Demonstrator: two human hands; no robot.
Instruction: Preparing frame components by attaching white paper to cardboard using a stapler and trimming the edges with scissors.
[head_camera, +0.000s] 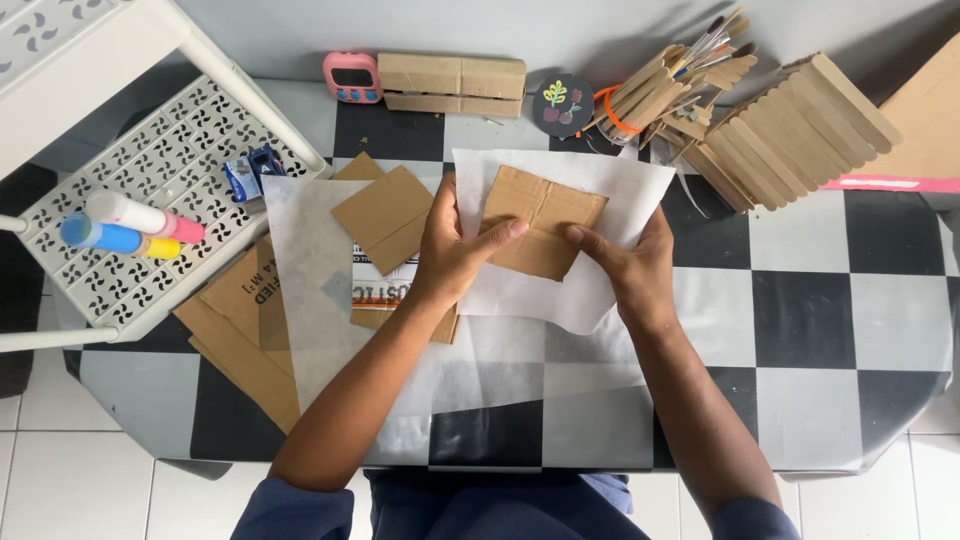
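Cardboard piece (543, 222), a brown creased rectangle, sits in the upper middle of the frame on a white paper sheet (620, 190), and both hands pinch the two together. The left hand (455, 250) curls its fingers around the left edge of sheet and card, thumb pressed on top; the right hand (630, 262) grips the right edge the same way, fingers tucked under the paper. The thin sheet looks likely to slip or crumple if the thumbs ease off, and the card could skew on it, since nothing visible fixes one to the other.

Close to the left lie a second cardboard square (385, 215), a translucent paper sheet (300, 270) and larger cardboard scraps (235, 330) at centre left, crowding that side. A white perforated rack (150, 170) with glue sticks (130, 228) fills the upper left. Along the top edge stand a pink timer (352, 77), a cardboard box (455, 82), a bundle of craft sticks and brushes (670, 85) and a craft-stick house (795, 130), all on the black-and-white checked table (850, 300).
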